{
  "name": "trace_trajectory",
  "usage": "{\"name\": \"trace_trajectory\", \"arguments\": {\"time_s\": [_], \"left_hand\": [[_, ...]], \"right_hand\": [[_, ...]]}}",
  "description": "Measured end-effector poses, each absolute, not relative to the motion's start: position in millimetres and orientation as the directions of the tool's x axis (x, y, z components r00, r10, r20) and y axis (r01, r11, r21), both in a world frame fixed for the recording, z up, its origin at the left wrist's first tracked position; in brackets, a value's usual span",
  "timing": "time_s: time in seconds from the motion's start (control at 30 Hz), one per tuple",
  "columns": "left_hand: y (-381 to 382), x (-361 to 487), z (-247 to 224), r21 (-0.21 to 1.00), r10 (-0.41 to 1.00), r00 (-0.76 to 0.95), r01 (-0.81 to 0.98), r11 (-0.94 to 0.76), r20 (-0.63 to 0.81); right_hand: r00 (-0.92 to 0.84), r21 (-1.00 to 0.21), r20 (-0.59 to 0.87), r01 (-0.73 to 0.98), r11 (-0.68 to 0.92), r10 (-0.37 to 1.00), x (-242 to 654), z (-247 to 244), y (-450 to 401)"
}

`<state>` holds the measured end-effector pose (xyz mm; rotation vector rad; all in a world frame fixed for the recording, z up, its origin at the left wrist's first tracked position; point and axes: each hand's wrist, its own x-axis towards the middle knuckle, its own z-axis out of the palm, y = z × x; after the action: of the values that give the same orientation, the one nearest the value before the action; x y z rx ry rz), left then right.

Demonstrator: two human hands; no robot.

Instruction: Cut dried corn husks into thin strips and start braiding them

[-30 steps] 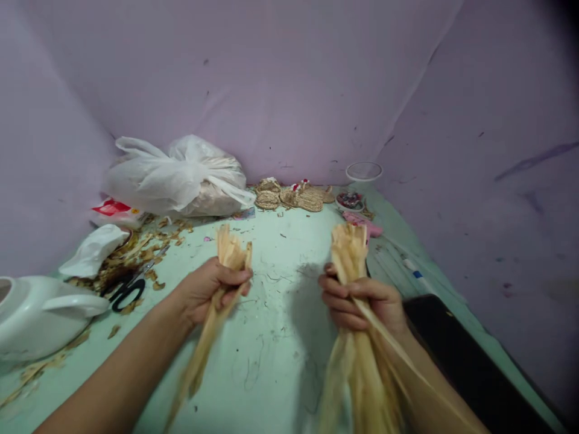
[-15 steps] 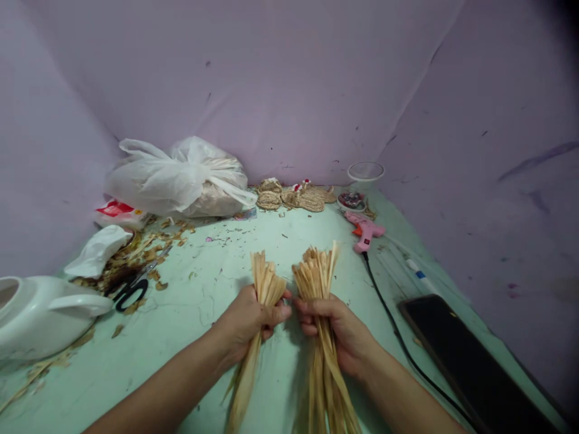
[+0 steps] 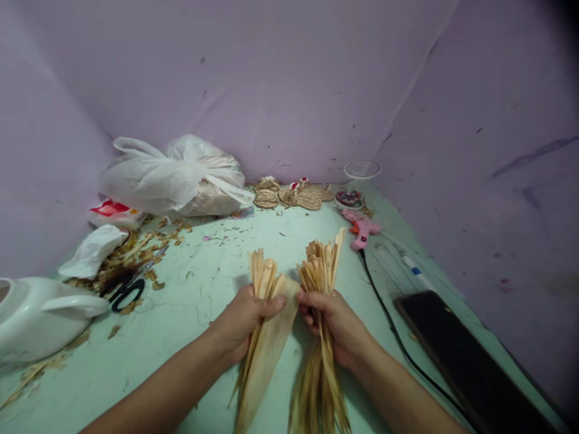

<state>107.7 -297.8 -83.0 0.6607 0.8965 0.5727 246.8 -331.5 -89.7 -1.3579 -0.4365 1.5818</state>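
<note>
Low over the pale green table, my left hand is closed round a bunch of dry corn husk strips. Its thumb presses on a wide, flattened husk strip at the bunch's right side. My right hand grips a second, thicker husk bunch, whose cut ends stick up above the fist and whose long tails hang below. The right thumb and forefinger touch the upper right edge of the wide strip. Both hands are close together, and some fingers are hidden behind the husks.
Scissors and husk scraps lie left, near a white jug. A tied plastic bag and woven pieces sit by the wall. A pink glue gun, its cord and a black phone-like slab lie right.
A wide husk strip now lies spread flat under my left thumb, reaching to the right fingertips. The right bunch's top ends have shifted slightly upward. The camera view has moved a little.
</note>
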Motion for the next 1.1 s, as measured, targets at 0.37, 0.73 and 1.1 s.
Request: {"name": "trace_trajectory", "arguments": {"time_s": [0.37,0.73,1.1], "left_hand": [[-295.5,108.4,-83.9,0.698,0.736,0.463,-0.294,0.653,-0.493],[-299.7,111.7,-84.1,0.684,0.725,0.513,-0.317,0.657,-0.459],[-288.5,101.8,-90.2,0.680,0.718,0.478,-0.291,0.673,-0.506]], "right_hand": [[0.031,-0.833,-0.436,-0.391,-0.391,0.899,246.5,-91.0,-334.5],[-0.012,-0.845,-0.396,-0.387,-0.370,0.918,241.1,-97.6,-337.6],[-0.232,-0.567,-0.435,-0.680,-0.465,0.870,264.0,-82.7,-330.9]]}}
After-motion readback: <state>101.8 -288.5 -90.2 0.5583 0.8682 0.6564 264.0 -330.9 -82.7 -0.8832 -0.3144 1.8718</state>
